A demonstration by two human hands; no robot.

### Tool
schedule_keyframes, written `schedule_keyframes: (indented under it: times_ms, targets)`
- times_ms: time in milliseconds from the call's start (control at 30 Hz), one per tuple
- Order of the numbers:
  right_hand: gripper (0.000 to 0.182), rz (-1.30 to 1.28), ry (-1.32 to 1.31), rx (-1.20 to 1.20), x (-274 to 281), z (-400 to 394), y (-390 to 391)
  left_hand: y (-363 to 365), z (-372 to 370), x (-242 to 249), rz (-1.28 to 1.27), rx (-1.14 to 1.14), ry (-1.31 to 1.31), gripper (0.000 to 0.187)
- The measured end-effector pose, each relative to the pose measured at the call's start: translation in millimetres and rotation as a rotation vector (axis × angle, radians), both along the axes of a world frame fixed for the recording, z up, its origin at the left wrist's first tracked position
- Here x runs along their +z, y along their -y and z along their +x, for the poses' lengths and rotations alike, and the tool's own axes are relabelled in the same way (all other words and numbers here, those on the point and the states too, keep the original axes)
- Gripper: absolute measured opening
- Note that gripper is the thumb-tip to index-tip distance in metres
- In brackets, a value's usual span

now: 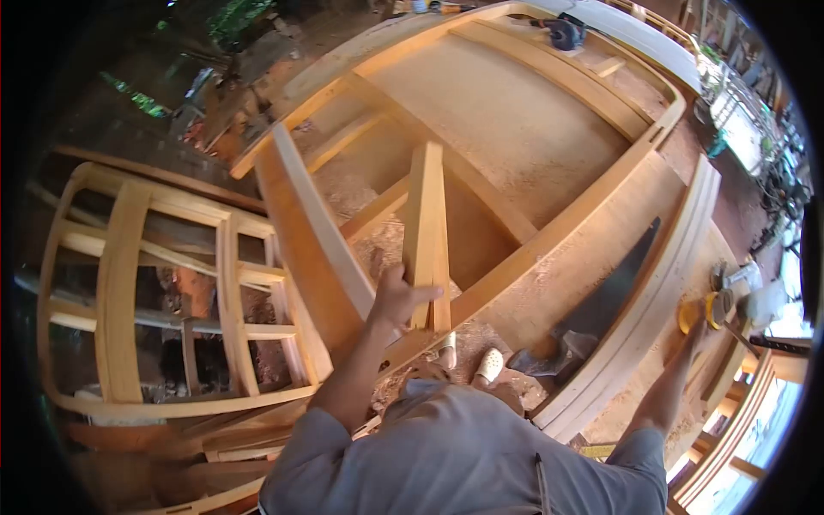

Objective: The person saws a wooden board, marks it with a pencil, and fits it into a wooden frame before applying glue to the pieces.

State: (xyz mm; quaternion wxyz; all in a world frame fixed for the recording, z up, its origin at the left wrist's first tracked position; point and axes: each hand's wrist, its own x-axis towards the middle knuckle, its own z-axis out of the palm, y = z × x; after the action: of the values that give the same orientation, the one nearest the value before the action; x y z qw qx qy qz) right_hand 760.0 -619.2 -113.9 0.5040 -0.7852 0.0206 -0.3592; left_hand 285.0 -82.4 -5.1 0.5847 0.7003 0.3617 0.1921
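My left hand [402,299] is closed round the lower end of a wooden bar [427,219], with one digit stretched across its face. The bar stands up from the near corner of a large wooden frame [549,249] with rounded corners and crosspieces. Far to the right, my right arm reaches out, and my right hand [698,333] is at a yellow object [689,315] beside a small jar-like thing [718,302]. Its fingers are mostly hidden there, so I cannot tell whether they grip it.
A second wooden frame [120,292] with several slats lies at left. Long curved boards [639,326] run along the right side. A dark power tool [566,33] sits on the frame's far end. Sawdust covers the worktop, and pale clogs [490,365] show below.
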Motion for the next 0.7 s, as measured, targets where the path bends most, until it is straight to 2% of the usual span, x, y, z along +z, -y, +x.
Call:
schedule_keyframes:
  times_ms: [67, 133, 200, 267, 333, 367, 467, 533, 600, 667, 700]
  targets:
    - [0.070, 0.122, 0.139, 0.106, -10, 13, 7, -14, 55, 32, -0.073, -0.096, -0.012, 0.047]
    - [0.077, 0.056, 0.024, 0.134, 8, -1, 8, -30, 115, 30, 0.011, -0.137, 0.011, 0.049]
    - [0.081, 0.040, 0.034, 0.184, 58, -48, -30, -48, 186, 6, 0.014, -0.100, -0.019, 0.046]
    - [0.076, -0.028, 0.196, 0.202, 79, -84, -57, -53, 245, 28, -0.059, -0.094, -0.288, 0.050]
    - [0.071, 0.051, 0.021, 0.211, 90, -133, -84, -68, 299, 3, 0.175, -0.141, -0.409, 0.059]
    - [0.069, 0.069, -0.027, 0.290, 94, -156, -99, -67, 317, 4, 0.163, -0.156, -0.400, 0.059]
    - [0.074, 0.168, -0.161, 0.519, 86, -220, -150, -63, 346, -5, 0.254, -0.243, -0.524, 0.057]
    - [0.068, 0.364, -0.281, 0.699, 65, -256, -183, -60, 354, -31, 0.229, -0.158, -0.388, 0.056]
    - [0.072, 0.438, -0.396, 0.928, 69, -285, -219, -60, 341, -42, 0.256, -0.181, -0.428, 0.060]
    - [0.077, 0.416, -0.357, 0.930, 62, -302, -243, -53, 304, -51, 0.535, -0.101, -0.136, 0.061]
    - [0.083, 0.396, -0.419, 0.891, 50, -308, -250, -69, 280, -68, 0.631, -0.085, -0.071, 0.058]
